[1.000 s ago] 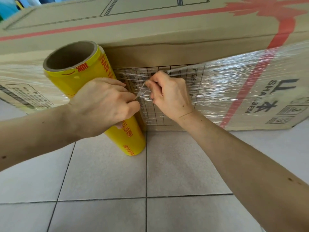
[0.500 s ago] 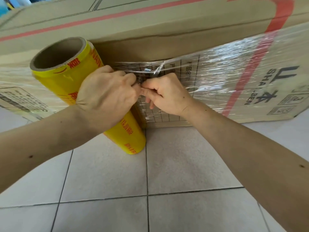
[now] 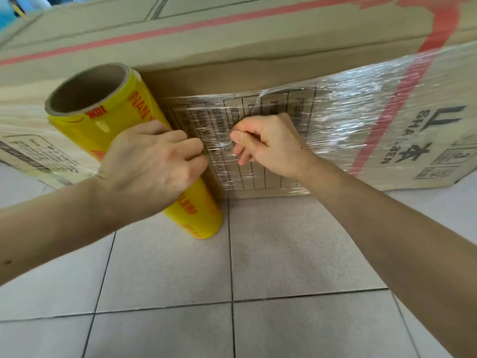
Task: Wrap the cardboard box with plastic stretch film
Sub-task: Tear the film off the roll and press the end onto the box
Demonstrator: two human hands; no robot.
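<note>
A big cardboard box [image 3: 232, 47] with red stripes lies on the floor, its lower side covered by clear stretch film [image 3: 361, 104]. A yellow film roll [image 3: 108, 120] with a brown core stands tilted against the box at the left. My left hand [image 3: 152, 164] lies over the roll's middle, fingers curled and pinching the film at the roll's edge. My right hand [image 3: 268, 143] pinches a torn, stringy bit of film against the box's printed table. A narrow gap of stretched film separates the two hands.
Pale floor tiles [image 3: 284, 254] with dark grout lines fill the foreground. Blue objects [image 3: 15, 6] show at the far top left behind the box. The box's right corner [image 3: 459, 177] rests on the floor.
The hands, pressed together half a second ago, have pulled slightly apart. The right hand has shifted right with a strand of film. The view has moved a little.
</note>
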